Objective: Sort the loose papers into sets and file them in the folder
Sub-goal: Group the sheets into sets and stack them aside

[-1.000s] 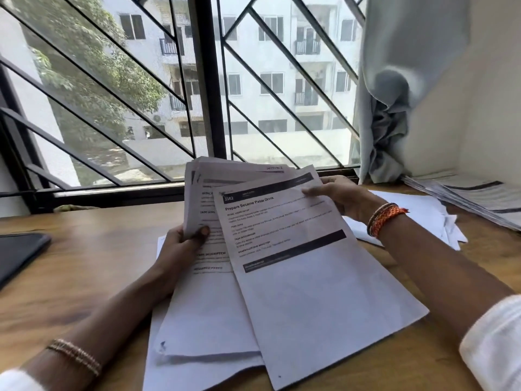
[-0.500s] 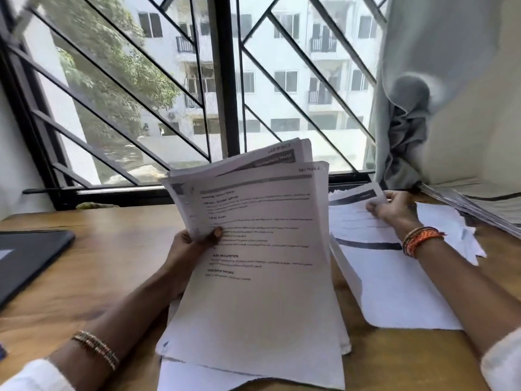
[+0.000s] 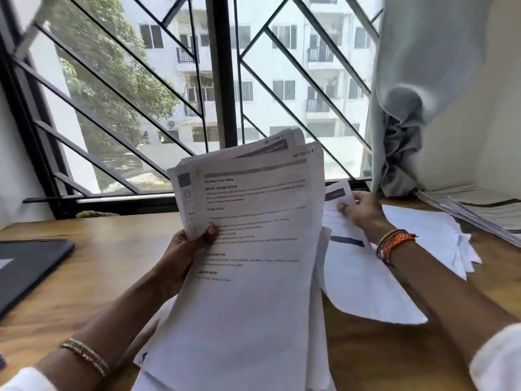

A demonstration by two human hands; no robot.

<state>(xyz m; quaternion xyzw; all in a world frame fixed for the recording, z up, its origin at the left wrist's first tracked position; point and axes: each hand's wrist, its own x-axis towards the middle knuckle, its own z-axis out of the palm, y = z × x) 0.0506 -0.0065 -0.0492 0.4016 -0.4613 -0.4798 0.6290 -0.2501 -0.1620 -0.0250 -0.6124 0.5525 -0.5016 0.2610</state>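
Note:
My left hand (image 3: pixel 189 246) grips a fanned stack of printed papers (image 3: pixel 253 263) by its left edge, thumb on the front sheet, and holds it tilted upright over the wooden table (image 3: pixel 112 263). My right hand (image 3: pixel 361 210) pinches the top of a single printed sheet (image 3: pixel 363 286) that lies on the table to the right of the stack. Behind that sheet a small pile of white papers (image 3: pixel 434 238) lies flat. A dark folder (image 3: pixel 25 266) rests at the table's left edge.
Another stack of printed papers (image 3: pixel 479 210) lies in the far right corner under a grey curtain (image 3: pixel 403 136). A barred window (image 3: pixel 220 94) runs along the back of the table. A white wall closes the right side.
My right hand drew the top sheet off the stack and carried it right, down onto the table. My left hand raised the remaining stack more upright.

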